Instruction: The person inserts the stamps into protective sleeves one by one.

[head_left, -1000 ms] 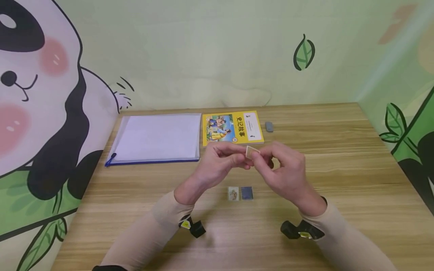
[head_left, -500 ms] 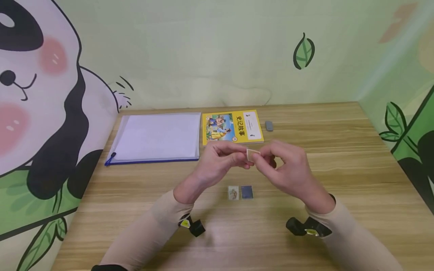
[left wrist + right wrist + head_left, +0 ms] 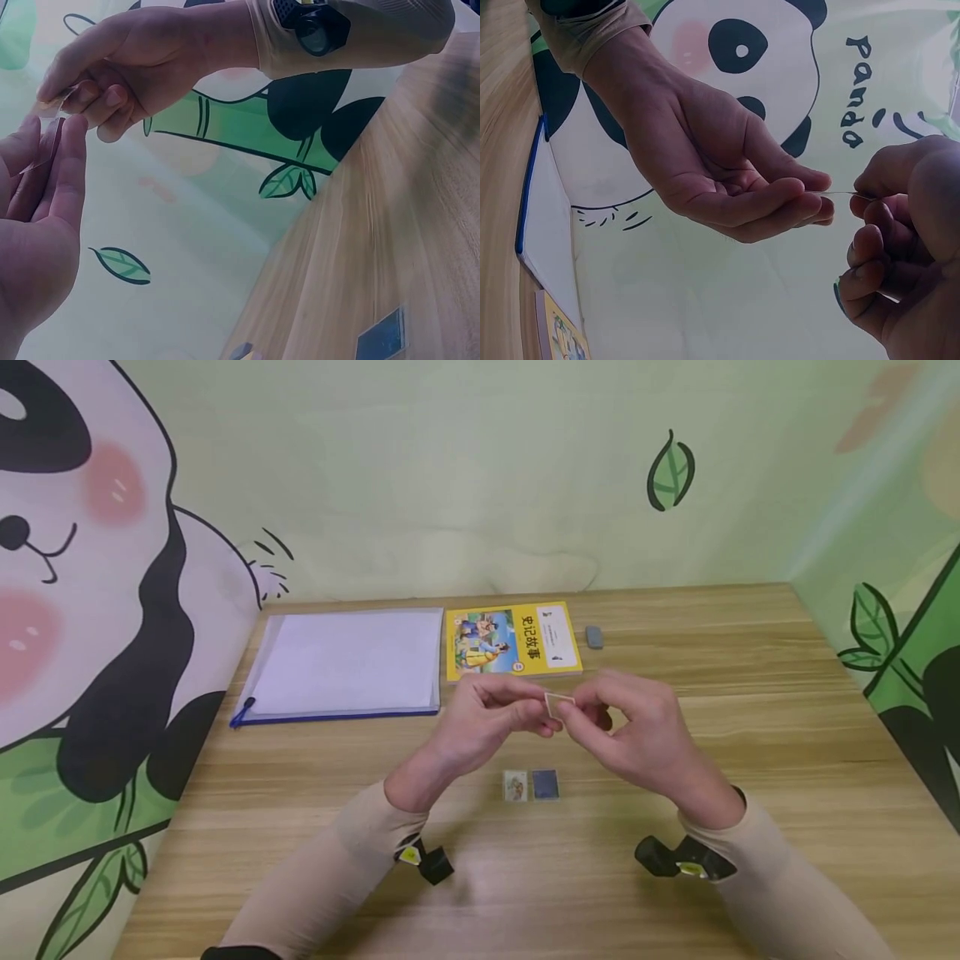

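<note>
Both hands are raised above the middle of the wooden table [image 3: 750, 710] and meet on one small pale card [image 3: 558, 702]. My left hand [image 3: 487, 714] pinches its left edge between thumb and fingers, and my right hand [image 3: 633, 727] pinches its right side. In the right wrist view the card [image 3: 838, 194] shows edge-on as a thin line between the two hands. In the left wrist view the card [image 3: 46, 142] looks thin and nearly clear. Below the hands two more small cards lie flat side by side: a pale pictured one [image 3: 515, 787] and a dark blue one [image 3: 545, 784], also seen as the blue card [image 3: 382, 337].
A white zip folder with blue edging [image 3: 345, 664] lies at the back left. A yellow book [image 3: 513, 641] sits beside it, with a small grey eraser [image 3: 594, 637] to its right. Painted panda walls close off the left, back and right.
My right wrist has shifted slightly right and lower while both hands kept their pinch on the card. The card now tilts more edge-on to the head camera.
</note>
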The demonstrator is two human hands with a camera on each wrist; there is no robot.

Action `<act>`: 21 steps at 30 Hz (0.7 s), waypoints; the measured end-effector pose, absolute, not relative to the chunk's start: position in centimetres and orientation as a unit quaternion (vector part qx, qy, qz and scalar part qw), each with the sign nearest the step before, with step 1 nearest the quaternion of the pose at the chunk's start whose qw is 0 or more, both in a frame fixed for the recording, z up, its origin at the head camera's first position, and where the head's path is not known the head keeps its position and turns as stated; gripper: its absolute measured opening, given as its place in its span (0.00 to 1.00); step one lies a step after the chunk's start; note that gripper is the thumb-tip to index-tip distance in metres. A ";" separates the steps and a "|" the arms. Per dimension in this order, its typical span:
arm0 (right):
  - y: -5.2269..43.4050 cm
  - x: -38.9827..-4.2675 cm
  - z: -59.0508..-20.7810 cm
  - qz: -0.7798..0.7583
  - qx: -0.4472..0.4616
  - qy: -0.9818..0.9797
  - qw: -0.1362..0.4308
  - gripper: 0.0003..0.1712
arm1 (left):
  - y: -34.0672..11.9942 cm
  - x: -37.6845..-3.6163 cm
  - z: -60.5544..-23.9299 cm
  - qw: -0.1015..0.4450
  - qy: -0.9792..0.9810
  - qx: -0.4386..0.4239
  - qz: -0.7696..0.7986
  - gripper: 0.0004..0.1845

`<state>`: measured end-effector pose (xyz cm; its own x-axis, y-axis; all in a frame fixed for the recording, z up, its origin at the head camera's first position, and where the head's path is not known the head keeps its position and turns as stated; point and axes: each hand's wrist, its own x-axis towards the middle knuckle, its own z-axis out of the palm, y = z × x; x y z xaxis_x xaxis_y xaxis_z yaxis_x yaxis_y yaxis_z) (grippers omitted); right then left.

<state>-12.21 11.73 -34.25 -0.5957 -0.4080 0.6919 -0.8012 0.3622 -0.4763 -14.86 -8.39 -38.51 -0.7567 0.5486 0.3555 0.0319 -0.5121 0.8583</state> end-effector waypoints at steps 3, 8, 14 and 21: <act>11.7 -12.3 -34.2 0.419 0.386 -0.788 0.234 0.05 | -8.4 -14.9 -38.5 0.163 0.462 0.311 0.814 0.09; 11.6 -12.3 -34.2 0.425 0.389 -0.785 0.227 0.06 | -8.4 -14.8 -38.6 0.165 0.455 0.310 0.818 0.09; 11.7 -12.3 -34.2 0.431 0.387 -0.786 0.217 0.08 | -8.4 -14.7 -38.7 0.161 0.449 0.315 0.821 0.09; 11.8 -12.4 -34.0 0.433 0.383 -0.791 0.202 0.09 | -8.4 -14.6 -38.6 0.152 0.454 0.310 0.821 0.09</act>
